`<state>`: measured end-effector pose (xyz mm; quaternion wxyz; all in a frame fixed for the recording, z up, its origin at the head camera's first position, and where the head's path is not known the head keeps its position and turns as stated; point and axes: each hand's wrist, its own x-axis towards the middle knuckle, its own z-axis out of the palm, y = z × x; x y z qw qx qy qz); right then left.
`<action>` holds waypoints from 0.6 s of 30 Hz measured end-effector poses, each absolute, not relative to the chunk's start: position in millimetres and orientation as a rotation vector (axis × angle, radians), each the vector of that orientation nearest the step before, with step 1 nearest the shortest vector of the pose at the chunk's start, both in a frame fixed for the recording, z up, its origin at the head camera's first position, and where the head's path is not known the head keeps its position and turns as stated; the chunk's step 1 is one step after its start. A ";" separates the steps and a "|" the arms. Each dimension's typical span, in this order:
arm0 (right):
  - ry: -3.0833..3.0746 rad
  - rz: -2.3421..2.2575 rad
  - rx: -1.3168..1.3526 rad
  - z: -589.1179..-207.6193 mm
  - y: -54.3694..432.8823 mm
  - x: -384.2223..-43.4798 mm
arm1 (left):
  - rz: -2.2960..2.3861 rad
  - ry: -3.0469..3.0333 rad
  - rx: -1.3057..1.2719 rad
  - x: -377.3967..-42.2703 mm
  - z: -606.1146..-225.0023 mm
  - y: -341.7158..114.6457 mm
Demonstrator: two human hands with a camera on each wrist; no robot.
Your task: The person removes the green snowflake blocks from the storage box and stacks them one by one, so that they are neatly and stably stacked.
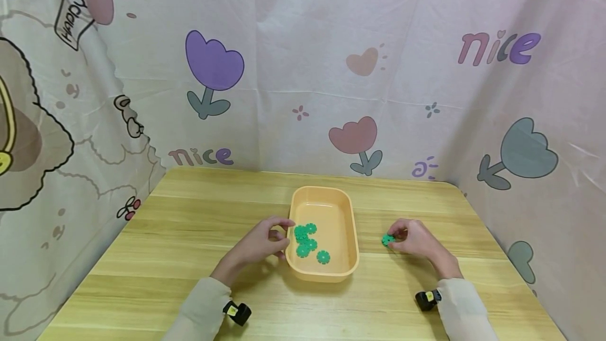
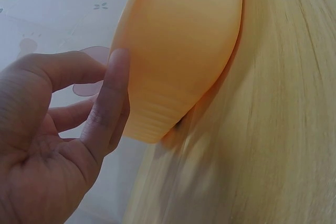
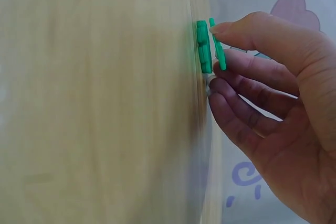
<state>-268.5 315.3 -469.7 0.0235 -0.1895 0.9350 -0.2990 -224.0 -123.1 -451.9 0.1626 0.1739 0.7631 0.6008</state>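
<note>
An orange tray (image 1: 349, 241) sits on the table with several green snowflake discs (image 1: 323, 257) inside, mostly clustered along its left side. My left hand (image 1: 266, 238) grips the tray's left rim between thumb and fingers. In the left wrist view, the thumb lies along the outer wall of the tray (image 2: 178, 45). To the right of the tray, my right hand (image 1: 413, 237) pinches a thin green snowflake disc (image 3: 217, 45) between thumb and fingers. Right beside that one, low over the tabletop, shows a thicker green piece (image 3: 203, 48), like discs lying together.
The wooden table (image 1: 199, 214) reaches back to a printed cloth (image 1: 293, 67) that hangs behind it and at both sides. A black wrist camera (image 1: 238, 312) sits by the left sleeve, another black camera (image 1: 427, 300) by the right sleeve.
</note>
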 end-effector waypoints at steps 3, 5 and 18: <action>2.895 -0.918 -0.581 -469.5 314.8 -268.5 | 1.712 2.178 0.497 -223.9 -452.0 -123.1; 2.894 -0.919 -0.578 -469.7 314.8 -268.8 | 1.711 2.178 0.497 -223.9 -452.1 -123.2; 2.914 -0.882 -0.577 -471.2 314.3 -269.7 | 1.716 2.174 0.507 -224.2 -452.8 -123.6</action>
